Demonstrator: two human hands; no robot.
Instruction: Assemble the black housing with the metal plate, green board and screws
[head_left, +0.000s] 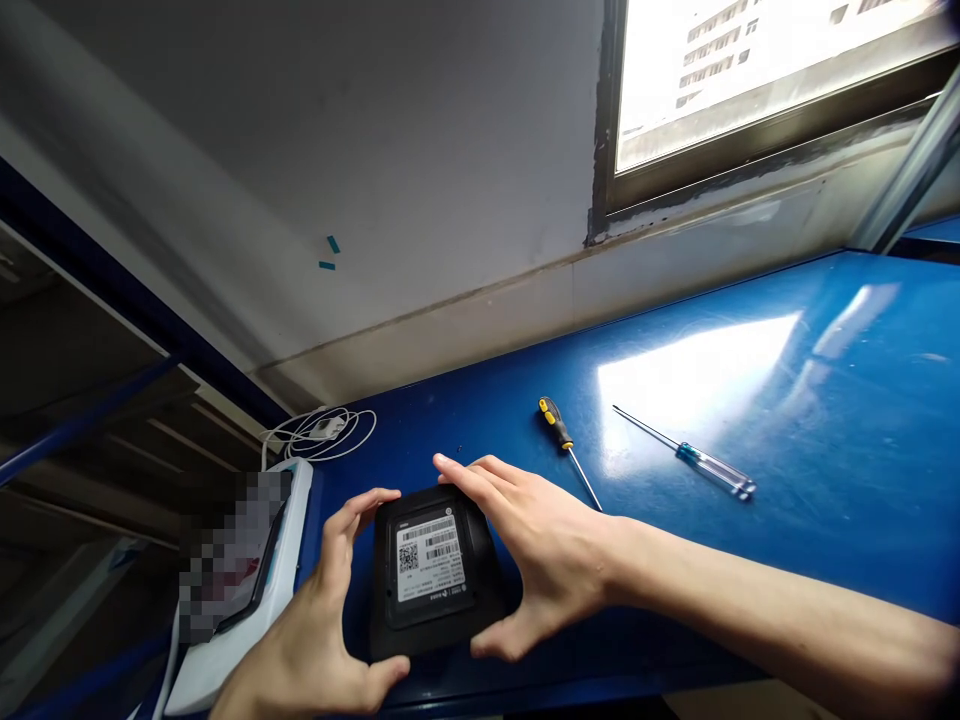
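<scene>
Between my hands is a black square device (381, 630) with rounded corners. Its labelled face is turned up toward me, and the white label (431, 558) bears a QR code and several barcodes. My left hand (319, 610) grips the left side, fingers at the far corner and thumb at the near edge. On the opposite side my right hand (532, 550) holds it likewise, fingers along the far edge and thumb by the near right corner. Beyond my right wrist lies a black-and-yellow screwdriver (556, 422). Farther right is a second screwdriver (712, 470) with a clear handle.
A white stand or case (292, 560) with a pixelated screen stands at the table's left. Behind it lies a coiled white cable (352, 435) with a plug. The blue table (847, 420) runs along a wall (450, 200) with a window (735, 80).
</scene>
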